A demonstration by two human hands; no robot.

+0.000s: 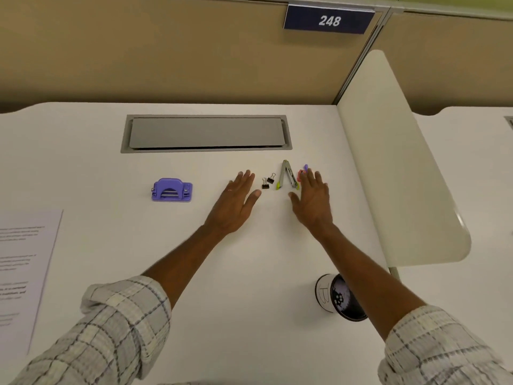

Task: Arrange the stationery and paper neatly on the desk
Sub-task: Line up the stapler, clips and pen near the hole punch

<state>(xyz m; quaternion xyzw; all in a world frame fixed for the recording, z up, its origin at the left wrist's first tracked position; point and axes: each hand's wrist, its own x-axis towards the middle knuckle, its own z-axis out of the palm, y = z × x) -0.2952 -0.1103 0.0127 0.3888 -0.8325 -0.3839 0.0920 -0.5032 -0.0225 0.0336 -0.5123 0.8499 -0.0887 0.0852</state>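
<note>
Between the fingers: 2 clips, stapler

The widest bare stretch of the worktop runs through the centre and lower centre of the frame. Right of centre a tight cluster blocks passage: two binder clips, a splayed-open stapler just beside them, and a small red item. A purple hole punch stands alone left of centre, with bare surface all round. A printed sheet covers the left edge. A cup stands at lower right, near the white divider walling off that side.
</note>
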